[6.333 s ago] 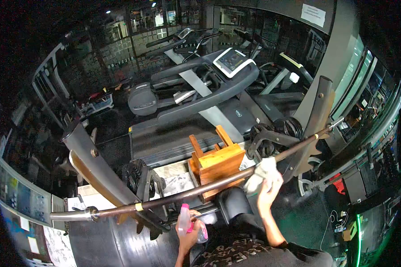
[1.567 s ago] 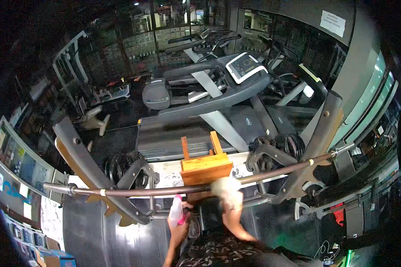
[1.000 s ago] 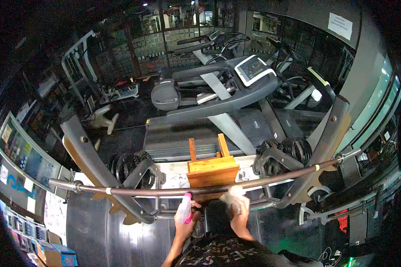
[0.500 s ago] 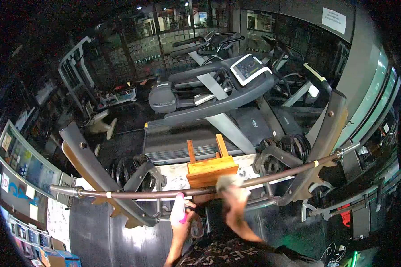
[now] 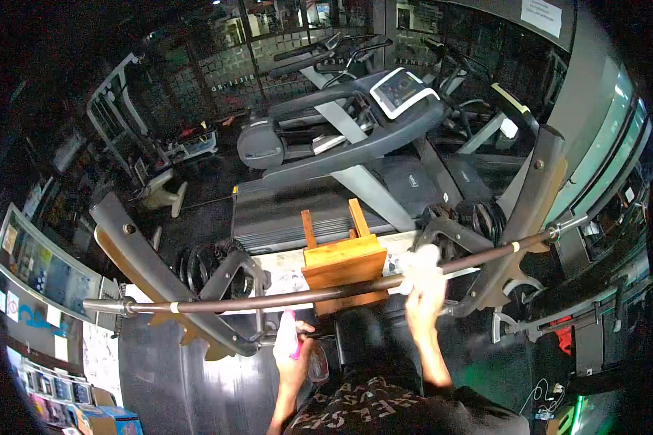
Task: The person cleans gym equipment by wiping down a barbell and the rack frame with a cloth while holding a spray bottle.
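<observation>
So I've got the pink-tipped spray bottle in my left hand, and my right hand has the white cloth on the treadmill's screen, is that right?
Not quite: the head view shows the white cloth at the long metal bar, not on the treadmill's screen. Your right hand does have it, and the pink-tipped spray bottle is in your left hand.

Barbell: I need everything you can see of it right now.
The barbell has a long, brownish shaft, apparently metal, with silvery sleeves and a pale band near each end. No plates are on the sleeves. It lies across the rack's two uprights, in front of the wooden stand, and looks bowed, perhaps from the lens. The right hand holds a white cloth at the shaft, right of its middle; blur hides the exact contact.
</observation>
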The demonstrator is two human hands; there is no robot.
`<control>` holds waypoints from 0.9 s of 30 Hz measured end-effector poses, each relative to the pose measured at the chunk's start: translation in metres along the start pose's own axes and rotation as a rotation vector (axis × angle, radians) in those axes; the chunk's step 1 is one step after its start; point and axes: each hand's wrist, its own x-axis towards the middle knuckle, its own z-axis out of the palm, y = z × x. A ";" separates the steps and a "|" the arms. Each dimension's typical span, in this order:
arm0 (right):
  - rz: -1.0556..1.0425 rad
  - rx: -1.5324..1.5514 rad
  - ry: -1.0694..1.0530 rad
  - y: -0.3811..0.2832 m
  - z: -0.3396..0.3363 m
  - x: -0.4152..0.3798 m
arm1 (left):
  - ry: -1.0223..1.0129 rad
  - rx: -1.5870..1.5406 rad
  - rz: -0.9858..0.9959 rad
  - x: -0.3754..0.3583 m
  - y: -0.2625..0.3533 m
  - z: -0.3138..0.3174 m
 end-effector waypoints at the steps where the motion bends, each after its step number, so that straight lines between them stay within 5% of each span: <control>1: 0.000 0.142 -0.053 -0.013 0.007 0.003 | -0.005 0.004 0.008 -0.001 -0.001 0.001; 3: -0.115 0.171 -0.168 -0.044 0.024 0.006 | -0.010 -0.029 0.000 -0.003 -0.003 0.006; 4: 0.054 0.448 -0.225 -0.060 0.031 0.007 | -0.007 -0.063 -0.002 -0.003 -0.003 0.009; 5: -0.319 0.217 -0.164 -0.061 0.043 0.006 | -0.008 -0.065 -0.001 -0.003 -0.002 0.013; 10: -0.363 0.608 -0.409 -0.080 0.040 0.003 | -0.045 0.051 0.040 -0.008 -0.006 0.022; 12: -0.031 0.692 -0.471 -0.061 0.021 -0.004 | -0.039 -0.028 0.003 -0.014 -0.002 0.025; 13: -0.061 0.562 -0.316 -0.051 0.013 -0.003 | -0.033 -0.110 -0.038 -0.016 0.000 0.026; 14: 0.319 0.867 -0.179 -0.046 0.001 -0.002 | -0.044 0.004 0.042 -0.017 -0.007 0.023; 15: 0.024 0.524 0.034 -0.019 -0.005 0.002 | -0.043 0.003 0.039 -0.018 -0.006 0.024; 17: 0.140 0.236 0.177 0.018 -0.020 0.004 | -0.064 0.002 0.041 -0.020 -0.003 0.026; 21: -0.070 0.041 -0.017 0.028 -0.024 0.021 | -0.019 -0.131 -0.097 -0.029 -0.009 0.044; 23: -0.005 0.359 -0.160 0.002 -0.012 0.020 | -0.018 -0.116 -0.078 -0.032 -0.007 0.057; 26: -0.496 0.376 -0.175 -0.014 0.021 0.007 | 0.018 -0.106 -0.059 -0.042 -0.003 0.081; 27: -0.459 0.492 -0.239 -0.021 0.024 -0.001 | 0.053 -0.105 -0.055 -0.047 -0.001 0.090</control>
